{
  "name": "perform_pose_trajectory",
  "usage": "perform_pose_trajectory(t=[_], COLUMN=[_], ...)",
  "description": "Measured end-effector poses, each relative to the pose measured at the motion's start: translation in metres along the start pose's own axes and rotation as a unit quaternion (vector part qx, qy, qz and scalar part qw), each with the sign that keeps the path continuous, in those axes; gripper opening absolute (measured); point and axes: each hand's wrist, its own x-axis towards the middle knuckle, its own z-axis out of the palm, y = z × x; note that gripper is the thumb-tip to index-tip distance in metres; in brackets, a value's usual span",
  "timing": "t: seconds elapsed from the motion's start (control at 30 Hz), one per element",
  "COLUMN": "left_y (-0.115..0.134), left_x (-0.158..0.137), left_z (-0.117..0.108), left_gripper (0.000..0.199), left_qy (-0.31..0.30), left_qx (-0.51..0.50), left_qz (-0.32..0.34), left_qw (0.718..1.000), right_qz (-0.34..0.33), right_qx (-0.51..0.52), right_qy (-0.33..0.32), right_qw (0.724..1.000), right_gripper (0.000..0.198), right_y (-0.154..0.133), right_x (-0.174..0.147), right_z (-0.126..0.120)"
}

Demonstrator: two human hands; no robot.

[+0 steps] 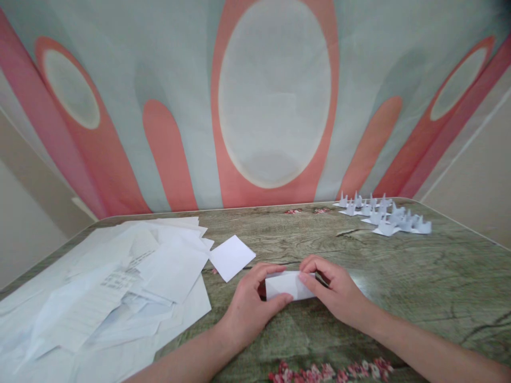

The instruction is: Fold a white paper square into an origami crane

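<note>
Between my two hands is a small folded piece of white paper [285, 286], its long side running left to right just above the table. My left hand [253, 295] grips its left end, thumb along the near face and fingers behind. The right end is pinched by my right hand [329, 284], with the thumb on the near face and the fingers curled over the far side. Some of the paper's back is hidden by my fingers. Beyond my left hand lies a folded white paper square [232, 257], turned like a diamond.
A wide, loose pile of white paper sheets [179, 266], a few with print, covers the table's left side. At the back right stand several small folded paper figures [393, 218] with pointed tips. The wood-patterned table [419, 287] meets a pink and grey-green backdrop [275, 96].
</note>
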Motion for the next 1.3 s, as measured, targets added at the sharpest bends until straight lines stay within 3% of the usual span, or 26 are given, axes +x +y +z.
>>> perform_pose_trajectory(t=[0.53, 1.3], left_y=[-0.009, -0.012], left_x=[0.001, 0.0], left_z=[0.003, 0.005], left_gripper=[0.016, 0.017], left_qy=[0.026, 0.045], left_qx=[-0.025, -0.05], left_qz=[-0.031, -0.061], left_qw=[0.999, 0.996], right_qz=[0.008, 0.005], right_qx=[0.006, 0.02], right_qy=[0.004, 0.017], right_qw=[1.0, 1.0], right_gripper=[0.017, 0.016], right_y=[-0.003, -0.001], right_x=[-0.004, -0.004], right_z=[0.003, 0.005])
